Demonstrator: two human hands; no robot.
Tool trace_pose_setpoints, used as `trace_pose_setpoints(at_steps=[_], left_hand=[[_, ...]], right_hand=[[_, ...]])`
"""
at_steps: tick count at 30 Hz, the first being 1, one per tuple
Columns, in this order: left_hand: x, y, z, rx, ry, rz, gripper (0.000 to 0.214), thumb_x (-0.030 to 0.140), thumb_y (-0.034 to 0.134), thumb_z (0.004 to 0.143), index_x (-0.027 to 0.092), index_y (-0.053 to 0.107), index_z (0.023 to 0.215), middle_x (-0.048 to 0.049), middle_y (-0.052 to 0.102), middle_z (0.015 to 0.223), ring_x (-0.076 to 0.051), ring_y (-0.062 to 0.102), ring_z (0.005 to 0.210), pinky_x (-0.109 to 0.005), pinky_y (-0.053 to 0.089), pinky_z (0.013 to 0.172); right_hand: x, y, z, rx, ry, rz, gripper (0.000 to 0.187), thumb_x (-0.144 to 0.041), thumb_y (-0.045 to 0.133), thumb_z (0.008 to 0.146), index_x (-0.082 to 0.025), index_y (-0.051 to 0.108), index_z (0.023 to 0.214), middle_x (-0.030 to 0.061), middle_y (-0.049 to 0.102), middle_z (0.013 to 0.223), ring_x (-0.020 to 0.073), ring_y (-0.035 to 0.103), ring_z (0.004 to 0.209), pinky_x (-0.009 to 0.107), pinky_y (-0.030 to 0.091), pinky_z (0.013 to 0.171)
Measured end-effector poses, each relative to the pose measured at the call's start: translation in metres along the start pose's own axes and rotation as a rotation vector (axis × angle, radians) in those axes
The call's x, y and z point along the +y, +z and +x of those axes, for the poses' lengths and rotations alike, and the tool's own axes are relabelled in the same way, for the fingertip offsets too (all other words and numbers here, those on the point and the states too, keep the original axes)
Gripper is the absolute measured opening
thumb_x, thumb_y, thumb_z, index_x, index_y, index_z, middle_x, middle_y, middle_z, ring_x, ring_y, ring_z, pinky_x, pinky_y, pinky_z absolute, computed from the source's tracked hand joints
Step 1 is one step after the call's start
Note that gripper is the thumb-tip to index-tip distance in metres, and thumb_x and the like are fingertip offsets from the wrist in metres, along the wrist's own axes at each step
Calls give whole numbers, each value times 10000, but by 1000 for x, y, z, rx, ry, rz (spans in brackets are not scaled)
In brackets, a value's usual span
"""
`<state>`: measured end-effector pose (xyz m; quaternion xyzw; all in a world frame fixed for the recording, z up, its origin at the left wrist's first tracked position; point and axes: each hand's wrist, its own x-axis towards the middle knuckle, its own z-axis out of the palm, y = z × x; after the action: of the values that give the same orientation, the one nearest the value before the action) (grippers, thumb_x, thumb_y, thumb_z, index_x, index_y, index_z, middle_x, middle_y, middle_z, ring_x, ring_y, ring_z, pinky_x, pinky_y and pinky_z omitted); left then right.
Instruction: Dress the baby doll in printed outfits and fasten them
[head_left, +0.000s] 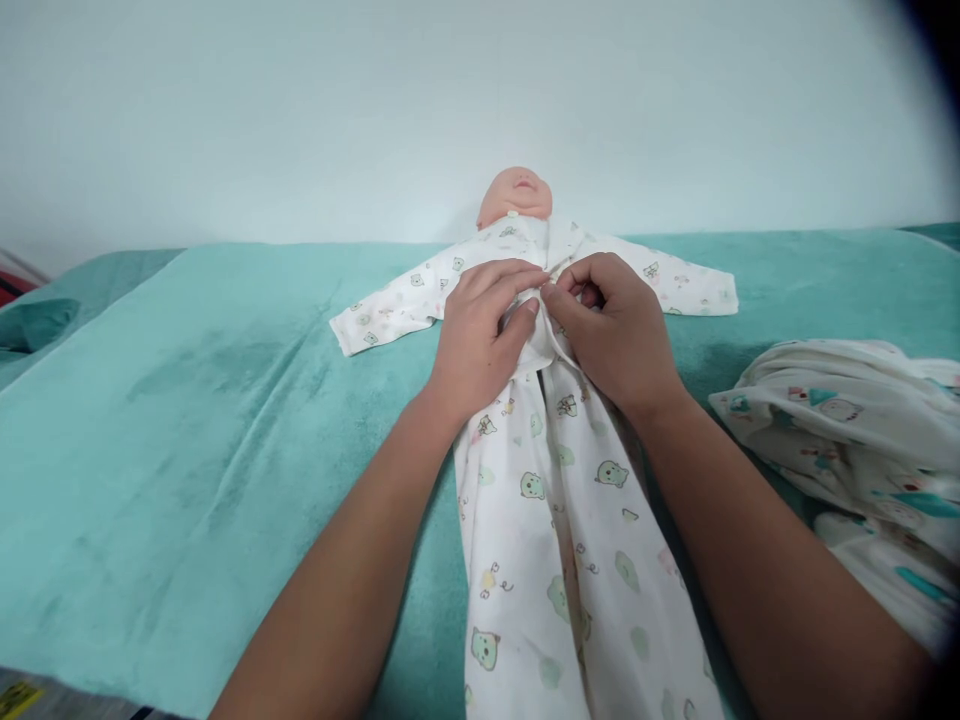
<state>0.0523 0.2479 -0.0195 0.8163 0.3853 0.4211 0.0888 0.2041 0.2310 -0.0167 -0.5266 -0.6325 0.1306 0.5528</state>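
Observation:
A baby doll [516, 193] lies on its back on a teal blanket [195, 400], head toward the far wall. It wears a white sleepsuit [555, 520] printed with small green bears, sleeves spread out to both sides. My left hand [480, 335] and my right hand [611, 330] meet over the doll's chest. Both pinch the front edges of the sleepsuit together, fingers curled and thumbs pressing on the cloth. What lies under the fingertips is hidden.
A crumpled white garment [847, 450] with teal and red prints lies on the blanket at the right. A plain pale wall [300, 110] rises behind the bed. A darker teal cushion [34, 322] sits at the far left edge.

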Motion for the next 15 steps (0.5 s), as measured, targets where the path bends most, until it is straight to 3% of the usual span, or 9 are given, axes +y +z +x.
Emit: trace_pose_setpoints(at_steps=[15], left_hand=[[-1,2,0,1,9,28,297,302,413,1005,265,653,1178,-36,647,1293,-211,519,1269,-402,411,1103]], right_hand=[[-1,1,0,16,8,1,135,-172,615,827,-220,556,716,-17,535,737,136,460,680,306,420,693]])
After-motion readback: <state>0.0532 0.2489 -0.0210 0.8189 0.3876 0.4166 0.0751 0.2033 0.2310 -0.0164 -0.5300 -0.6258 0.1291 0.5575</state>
